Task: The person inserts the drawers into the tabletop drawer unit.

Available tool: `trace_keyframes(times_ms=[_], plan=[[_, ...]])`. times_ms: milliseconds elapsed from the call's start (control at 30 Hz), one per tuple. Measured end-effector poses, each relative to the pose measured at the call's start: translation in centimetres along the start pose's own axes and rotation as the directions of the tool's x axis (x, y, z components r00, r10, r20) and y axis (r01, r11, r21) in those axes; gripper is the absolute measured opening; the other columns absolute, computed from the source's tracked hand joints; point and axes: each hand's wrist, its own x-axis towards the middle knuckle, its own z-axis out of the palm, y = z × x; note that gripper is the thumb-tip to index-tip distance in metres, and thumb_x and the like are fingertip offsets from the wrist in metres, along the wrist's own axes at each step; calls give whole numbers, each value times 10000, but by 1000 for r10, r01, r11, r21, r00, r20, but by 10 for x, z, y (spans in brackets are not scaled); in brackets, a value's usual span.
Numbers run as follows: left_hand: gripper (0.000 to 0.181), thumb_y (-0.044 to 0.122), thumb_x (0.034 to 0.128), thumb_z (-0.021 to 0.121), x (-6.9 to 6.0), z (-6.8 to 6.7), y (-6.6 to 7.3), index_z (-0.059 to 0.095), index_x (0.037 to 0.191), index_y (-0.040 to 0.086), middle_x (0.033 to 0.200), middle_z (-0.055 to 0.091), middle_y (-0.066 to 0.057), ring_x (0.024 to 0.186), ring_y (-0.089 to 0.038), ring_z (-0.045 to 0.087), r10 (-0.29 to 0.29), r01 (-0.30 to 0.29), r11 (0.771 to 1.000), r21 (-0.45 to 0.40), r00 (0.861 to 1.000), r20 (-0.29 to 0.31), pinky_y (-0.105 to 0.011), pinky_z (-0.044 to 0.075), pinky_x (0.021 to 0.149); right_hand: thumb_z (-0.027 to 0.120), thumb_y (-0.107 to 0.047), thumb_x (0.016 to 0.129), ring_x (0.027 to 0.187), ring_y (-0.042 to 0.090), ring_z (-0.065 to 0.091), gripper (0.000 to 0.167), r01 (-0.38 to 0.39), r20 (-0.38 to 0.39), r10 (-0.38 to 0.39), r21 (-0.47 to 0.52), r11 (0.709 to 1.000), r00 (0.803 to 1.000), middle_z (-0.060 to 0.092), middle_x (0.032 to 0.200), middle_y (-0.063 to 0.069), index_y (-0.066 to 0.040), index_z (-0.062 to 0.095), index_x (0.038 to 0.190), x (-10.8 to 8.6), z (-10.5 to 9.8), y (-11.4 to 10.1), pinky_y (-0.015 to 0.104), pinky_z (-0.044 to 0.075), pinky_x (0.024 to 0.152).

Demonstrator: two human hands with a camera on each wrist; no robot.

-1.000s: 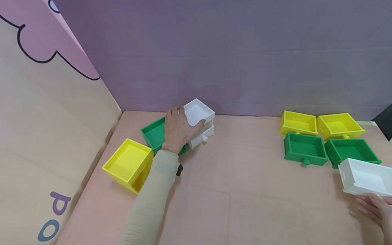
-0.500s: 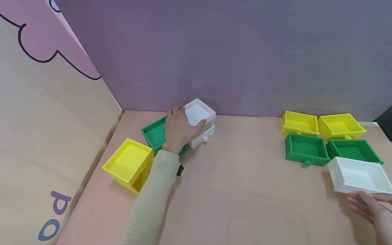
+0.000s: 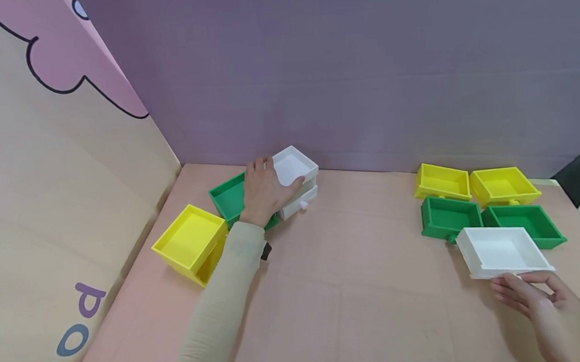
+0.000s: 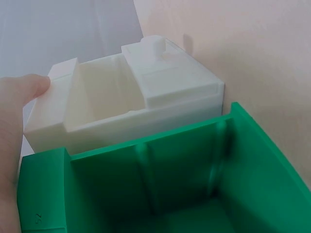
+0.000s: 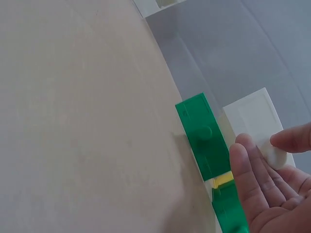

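Observation:
At the back left, my left hand (image 3: pixel 263 191) holds a small white cabinet (image 3: pixel 291 165), thumb on its front edge. The left wrist view shows a knobbed drawer (image 4: pixel 175 73) in the cabinet's lower slot, with an open slot above it. My right hand (image 3: pixel 544 306) pinches the round knob (image 5: pixel 276 155) of a loose white drawer (image 3: pixel 504 248). This drawer is raised over the table, partly overlapping the green drawers in the head view. A green cabinet (image 3: pixel 229 198), partly hidden by my left hand, stands beside the white one.
A yellow cabinet (image 3: pixel 189 237) stands at the left, its front slot facing the table's middle. Right of centre lie two green drawers (image 3: pixel 450 215) and two yellow drawers (image 3: pixel 443 181) in rows. A grey-purple wall (image 3: pixel 353 77) borders the table (image 3: pixel 366 287) behind.
My right hand has carried the white drawer leftward, from the right edge to in front of the green drawers. My left hand and the white cabinet stay in place.

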Motion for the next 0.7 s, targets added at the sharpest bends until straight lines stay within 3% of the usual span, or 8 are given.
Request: trace_keyframes(times_ms=[133, 300, 467, 700], plan=[[950, 715, 937, 575, 0, 1, 0, 499, 1503, -45, 1452, 549, -223, 1306, -367, 490, 2, -2, 1000, 0, 1000, -11, -475, 451, 1138, 675, -234, 1057, 679, 23, 770, 154, 75, 69, -75, 11, 997, 995, 771, 800, -193, -133, 566, 1099, 1, 2, 3, 189, 610, 621], [952, 717, 935, 567, 1, 3, 0, 501, 1504, -44, 1456, 549, -224, 1314, -368, 485, 4, -4, 1000, -7, 1000, -12, -478, 453, 1140, 660, -263, 1065, 694, 14, 770, 144, 87, 116, -84, -26, 996, 990, 766, 823, -211, -156, 570, 1100, 0, 7, 2, 178, 607, 636], [949, 712, 934, 573, 2, 4, -1, 502, 1503, -45, 1455, 550, -224, 1322, -367, 486, 6, -6, 1000, -10, 1000, -19, -481, 456, 1141, 664, -184, 1059, 702, 37, 781, 76, 135, 155, -137, 22, 991, 978, 785, 839, -171, -149, 597, 1070, -2, 12, 2, 190, 616, 642], [963, 724, 936, 565, 2, 4, -1, 492, 1510, -46, 1463, 545, -222, 1328, -367, 478, 4, -4, 1000, 1, 1000, -5, -475, 440, 1150, 650, -120, 1057, 701, 43, 783, 47, 149, 174, -155, 44, 988, 972, 785, 834, -153, -154, 618, 1053, -4, 18, 4, 201, 620, 640]])
